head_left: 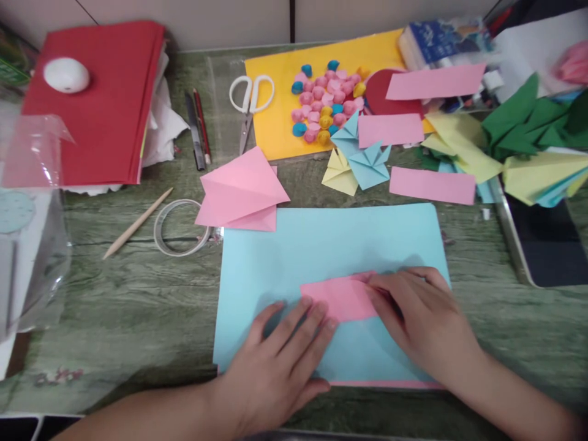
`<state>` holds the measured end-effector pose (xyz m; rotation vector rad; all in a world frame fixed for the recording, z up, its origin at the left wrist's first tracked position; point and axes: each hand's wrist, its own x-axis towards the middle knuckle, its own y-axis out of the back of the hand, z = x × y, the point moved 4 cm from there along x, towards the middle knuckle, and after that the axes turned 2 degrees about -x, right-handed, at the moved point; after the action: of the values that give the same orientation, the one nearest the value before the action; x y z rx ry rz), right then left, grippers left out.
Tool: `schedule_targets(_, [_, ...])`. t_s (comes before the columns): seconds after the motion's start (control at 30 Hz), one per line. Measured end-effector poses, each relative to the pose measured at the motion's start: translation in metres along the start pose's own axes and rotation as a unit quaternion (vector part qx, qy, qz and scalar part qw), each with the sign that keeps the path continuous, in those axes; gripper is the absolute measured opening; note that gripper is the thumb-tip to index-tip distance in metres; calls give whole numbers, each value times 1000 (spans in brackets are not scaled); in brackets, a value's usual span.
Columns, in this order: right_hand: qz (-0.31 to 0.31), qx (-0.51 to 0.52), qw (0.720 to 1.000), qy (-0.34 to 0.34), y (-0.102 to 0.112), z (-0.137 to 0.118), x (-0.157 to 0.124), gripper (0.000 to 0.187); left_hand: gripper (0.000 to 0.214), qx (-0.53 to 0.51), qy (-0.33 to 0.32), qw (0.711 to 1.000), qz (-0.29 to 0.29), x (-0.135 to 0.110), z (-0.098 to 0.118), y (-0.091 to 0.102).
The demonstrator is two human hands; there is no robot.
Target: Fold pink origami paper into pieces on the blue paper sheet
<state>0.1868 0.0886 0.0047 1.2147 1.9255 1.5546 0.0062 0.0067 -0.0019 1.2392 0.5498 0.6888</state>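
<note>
A folded strip of pink paper point(342, 298) lies on a light blue sheet point(331, 242) at the front of the table. My left hand point(285, 355) rests flat with fingers spread, its fingertips on the strip's left end and lower edge. Thumb and fingers of my right hand point(418, 312) pinch the strip's right end, where a layer of the paper shows at the top edge. Beyond the blue sheet, folded pink squares point(243, 193) overlap its upper left corner. Flat pink strips point(432, 185) lie past its upper right.
White-handled scissors point(250, 101) and small pink, blue and yellow pieces point(326, 101) rest on yellow paper point(275, 135). A tape roll point(181, 228) and a pointed wooden stick point(138, 223) lie left. Red sheets point(101, 135) stand back left. A phone point(546, 236) lies right, near folded green paper point(528, 122).
</note>
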Motion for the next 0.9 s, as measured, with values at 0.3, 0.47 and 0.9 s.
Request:
schedule_targets(0.3, [-27,9,999,-21,-1,-1,-3,10,50,-12,-13,1000,20,-2,2,1])
schedule_targets(0.47, [-9,-26,1000,-10,-3,0,-2,19,56,-9,-11,1000,0,1,-1,0])
schedule_targets(0.9, [-16,-38,999,-14,-5,2,3,16,51,20,10,1000,-1,-1,-2,-2])
